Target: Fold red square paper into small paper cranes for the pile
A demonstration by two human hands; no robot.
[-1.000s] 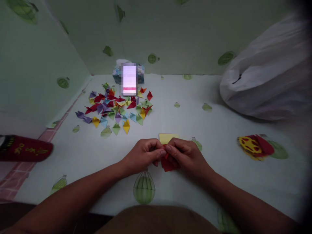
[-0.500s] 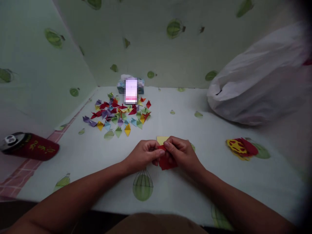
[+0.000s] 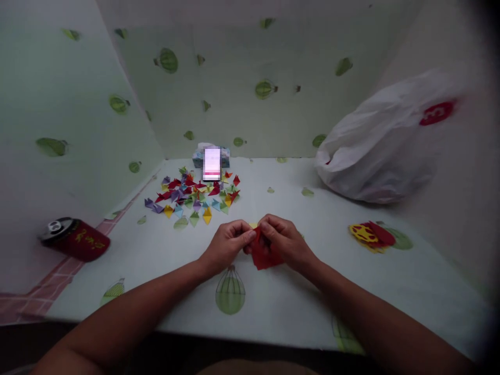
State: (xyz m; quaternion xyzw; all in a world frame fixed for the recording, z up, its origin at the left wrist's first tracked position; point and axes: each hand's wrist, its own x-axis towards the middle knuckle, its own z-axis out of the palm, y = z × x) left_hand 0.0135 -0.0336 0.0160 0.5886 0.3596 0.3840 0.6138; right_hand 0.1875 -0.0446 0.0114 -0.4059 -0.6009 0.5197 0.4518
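My left hand (image 3: 231, 244) and my right hand (image 3: 284, 240) meet near the front middle of the table. Both are closed, thumbs and fingertips pinching a piece of red paper (image 3: 257, 235) between them. More red paper (image 3: 269, 260) shows below the fingers; whether it belongs to the same piece I cannot tell. A sliver of yellow paper (image 3: 253, 226) peeks out behind the fingertips, mostly hidden. Farther back on the left lies a spread of small folded paper pieces (image 3: 195, 198) in red, purple, yellow, green, blue and orange.
A phone (image 3: 212, 163), its screen lit and blurred, leans before a tissue box (image 3: 198, 158). At the left edge a red drink can (image 3: 84, 239) is seen tilted. Right, a white plastic bag (image 3: 367, 151) stands behind yellow and red cut-out pieces (image 3: 371, 235). Balloon-patterned walls enclose the table.
The view has tilted up and shifted, so the surroundings appear moved. My hands still pinch the red paper, with fingers slightly shifted; less of the yellow paper shows.
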